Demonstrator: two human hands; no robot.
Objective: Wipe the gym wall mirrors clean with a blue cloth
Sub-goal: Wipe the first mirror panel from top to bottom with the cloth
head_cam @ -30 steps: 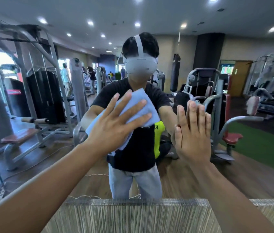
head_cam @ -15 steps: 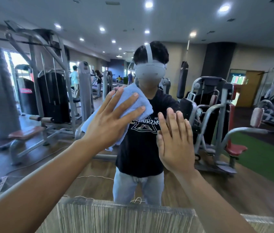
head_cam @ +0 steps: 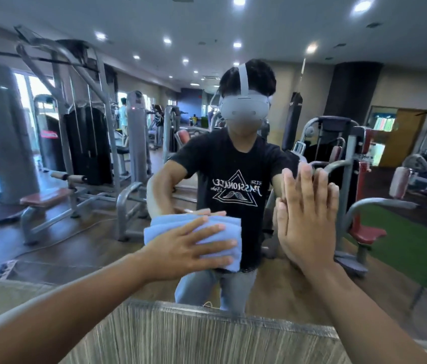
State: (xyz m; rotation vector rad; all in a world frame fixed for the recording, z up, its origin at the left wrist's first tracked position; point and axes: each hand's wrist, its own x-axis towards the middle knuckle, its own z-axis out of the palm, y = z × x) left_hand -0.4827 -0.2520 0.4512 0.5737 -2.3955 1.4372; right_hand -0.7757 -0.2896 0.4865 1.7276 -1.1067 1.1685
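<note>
Both hands are up on the wall mirror (head_cam: 403,258), which fills nearly the whole view. Left hand (head_cam: 180,248) lies flat with its fingers spread straight, pressing the folded blue cloth (head_cam: 233,225) against the glass low and centre, over the waist of the reflected person. Nothing is curled round it; the palm and fingers pin it there. Right hand (head_cam: 304,219) is just beside it, released, fingers straight and close together pointing up, palm to the glass and meeting its own reflection.

Writing now: the black T-shirt (head_cam: 222,164) in the reflection carries a white triangle with a moustache and a word that reads backwards, seemingly "PASSIONATE"; the small print around it is too fine to read. A red label on the weight machine (head_cam: 49,134) at left is a blur, and the lettering on the punching bag (head_cam: 292,122) is too small.

A grey headset (head_cam: 245,109) covers the upper face. The striped panel (head_cam: 207,334) below the mirror cuts off the reflected legs, and both forearms run out of the bottom edge.
</note>
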